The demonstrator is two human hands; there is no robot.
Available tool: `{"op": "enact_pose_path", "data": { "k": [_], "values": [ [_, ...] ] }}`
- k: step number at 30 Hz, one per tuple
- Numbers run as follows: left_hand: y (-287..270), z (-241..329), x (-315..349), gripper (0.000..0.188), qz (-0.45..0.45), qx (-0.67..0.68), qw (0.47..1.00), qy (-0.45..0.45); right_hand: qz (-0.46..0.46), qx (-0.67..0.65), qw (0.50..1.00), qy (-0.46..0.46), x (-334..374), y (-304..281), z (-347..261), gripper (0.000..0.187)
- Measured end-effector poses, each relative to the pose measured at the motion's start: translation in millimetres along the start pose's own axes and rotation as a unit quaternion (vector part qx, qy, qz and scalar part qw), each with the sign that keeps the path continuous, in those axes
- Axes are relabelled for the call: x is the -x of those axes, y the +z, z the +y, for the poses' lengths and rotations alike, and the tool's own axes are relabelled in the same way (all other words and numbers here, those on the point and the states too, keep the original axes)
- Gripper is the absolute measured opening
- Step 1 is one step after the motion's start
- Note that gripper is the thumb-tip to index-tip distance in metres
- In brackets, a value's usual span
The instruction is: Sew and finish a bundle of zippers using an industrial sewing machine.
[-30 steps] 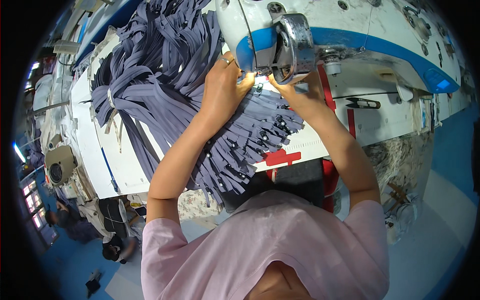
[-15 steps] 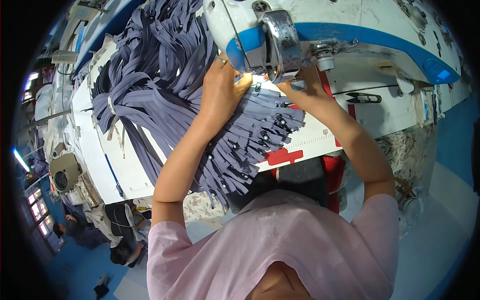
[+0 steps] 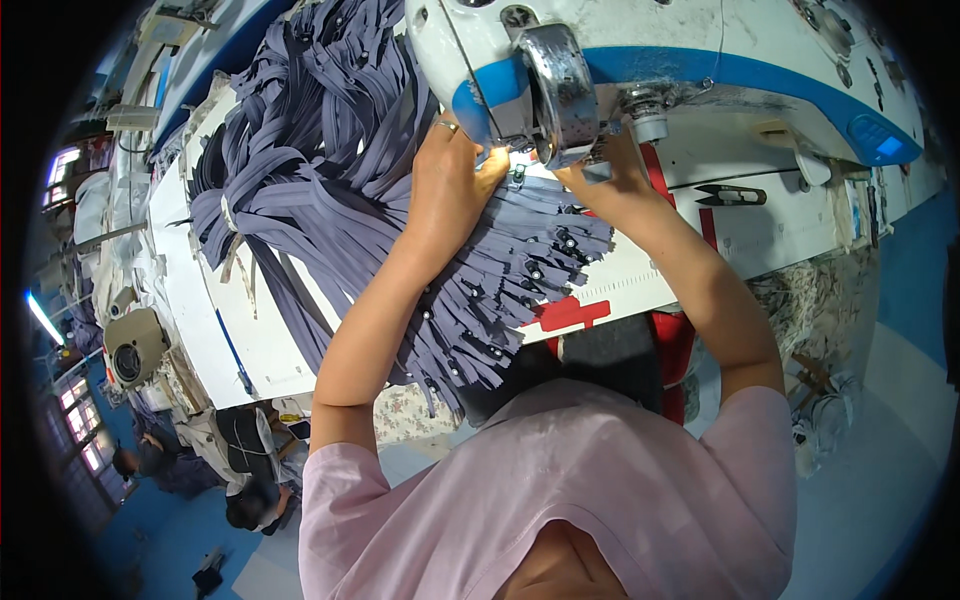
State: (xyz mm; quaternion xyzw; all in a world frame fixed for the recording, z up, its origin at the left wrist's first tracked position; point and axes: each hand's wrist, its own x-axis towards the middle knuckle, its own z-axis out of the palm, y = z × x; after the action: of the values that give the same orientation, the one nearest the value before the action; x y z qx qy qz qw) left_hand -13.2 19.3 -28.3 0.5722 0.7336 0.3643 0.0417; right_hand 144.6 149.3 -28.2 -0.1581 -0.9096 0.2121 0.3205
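Observation:
A thick bundle of grey-blue zippers (image 3: 330,215) with dark sliders lies across the sewing table, tied near its left side. Their cut ends fan out under and beside my left forearm. At the needle area of the white and blue sewing machine (image 3: 680,70), my left hand (image 3: 447,190) is closed, thumb and finger pinching a zipper end. A ring shows on one finger. My right hand (image 3: 618,180) is on the other side of the needle, fingers bent and partly hidden behind the machine's shiny metal part (image 3: 567,95). What it grips cannot be made out.
Black thread snips (image 3: 730,195) lie on the table right of my right hand. Red tape (image 3: 572,314) marks the table's front edge. A blue pen-like stick (image 3: 232,350) is at the left. Other people sit far left, by cluttered workplaces.
Both hands stay at the needle, with hardly any movement. The whole view has shifted very slightly.

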Motion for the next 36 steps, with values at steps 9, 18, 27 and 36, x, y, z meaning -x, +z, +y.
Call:
{"op": "enact_pose_path", "data": {
  "k": [9, 18, 27, 36],
  "values": [
    [-2.4, 2.4, -1.4, 0.028, -0.02, 0.012, 1.0, -0.011, -0.14, 0.09, 0.986, 0.025, -9.6, -17.8, -10.2, 0.032],
    [1.4, -3.2, -1.7, 0.03, -0.028, 0.003, 1.0, -0.006, 0.017, -0.101, 0.995, 0.005, -1.4, 0.5, 2.2, 0.021],
    [-1.3, 5.6, -1.3, 0.018, -0.003, -0.017, 1.0, 0.017, 0.001, -0.084, 0.996, -0.03, -1.8, -5.3, 4.4, 0.02],
    [-21.5, 15.1, -4.3, 0.025, -0.041, -0.038, 0.997, 0.045, -0.143, 0.012, 0.99, 0.01, -3.5, -18.7, 9.7, 0.041]
  ]
}}
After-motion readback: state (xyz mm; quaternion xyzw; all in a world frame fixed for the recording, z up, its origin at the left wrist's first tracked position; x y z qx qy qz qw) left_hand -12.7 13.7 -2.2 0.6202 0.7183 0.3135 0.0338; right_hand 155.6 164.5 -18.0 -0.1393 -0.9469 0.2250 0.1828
